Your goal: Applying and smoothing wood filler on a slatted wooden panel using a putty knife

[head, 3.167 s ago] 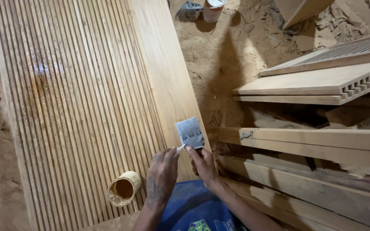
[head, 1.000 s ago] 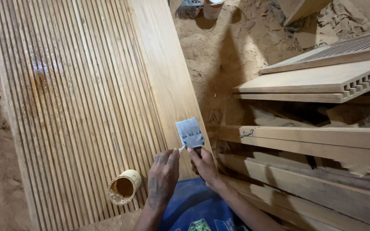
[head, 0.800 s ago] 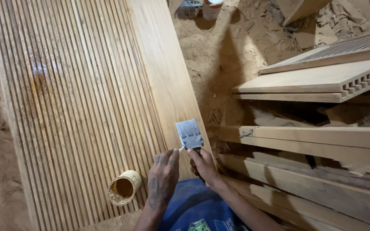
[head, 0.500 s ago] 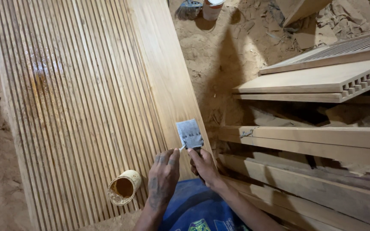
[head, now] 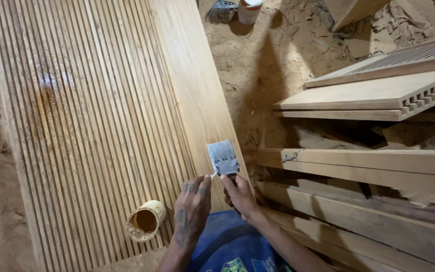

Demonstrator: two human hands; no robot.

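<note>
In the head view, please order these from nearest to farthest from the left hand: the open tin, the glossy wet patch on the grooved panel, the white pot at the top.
1. Open tin, just left of the left hand.
2. Glossy wet patch, upper left.
3. White pot, top edge.

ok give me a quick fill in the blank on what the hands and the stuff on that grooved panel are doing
1. The right hand holds a putty knife with a flat ____ blade.
2. The small tin lies on its ____ on the grooved wooden panel.
3. The left hand touches the knife just below the ____.
4. A wet glossy patch shows on the panel's ____ part.

Missing words: grey; side; blade; grooved
</note>
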